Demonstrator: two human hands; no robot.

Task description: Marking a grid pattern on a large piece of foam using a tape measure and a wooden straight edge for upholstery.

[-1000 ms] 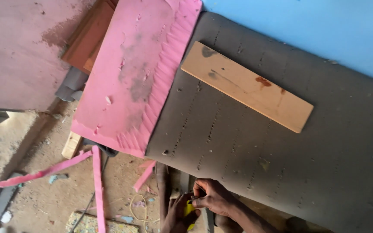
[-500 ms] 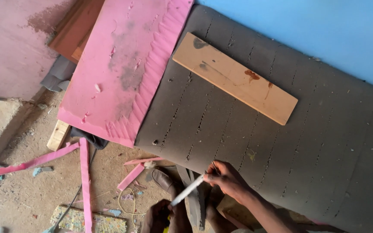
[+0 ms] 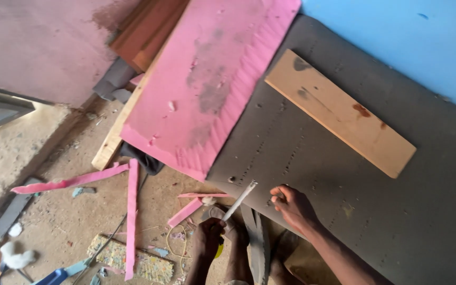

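Low centre of the frame: the left hand (image 3: 209, 232) is clenched around a yellow-handled utility knife (image 3: 237, 203), its pale blade angled up toward the grey board (image 3: 344, 200). Just right of the blade tip, the right hand (image 3: 293, 206) rests on that board, fingers loosely curled and gripping nothing. The board fills the right half, dotted with rows of small holes, and a plain wooden plank (image 3: 339, 112) lies across its upper part. A pink foam sheet (image 3: 212, 79) overlaps the board's upper-left edge. Lower left, open dusty floor (image 3: 54, 221) carries pink foam strips (image 3: 69, 182), well apart from the hands. Blue wall (image 3: 397, 37) upper right.
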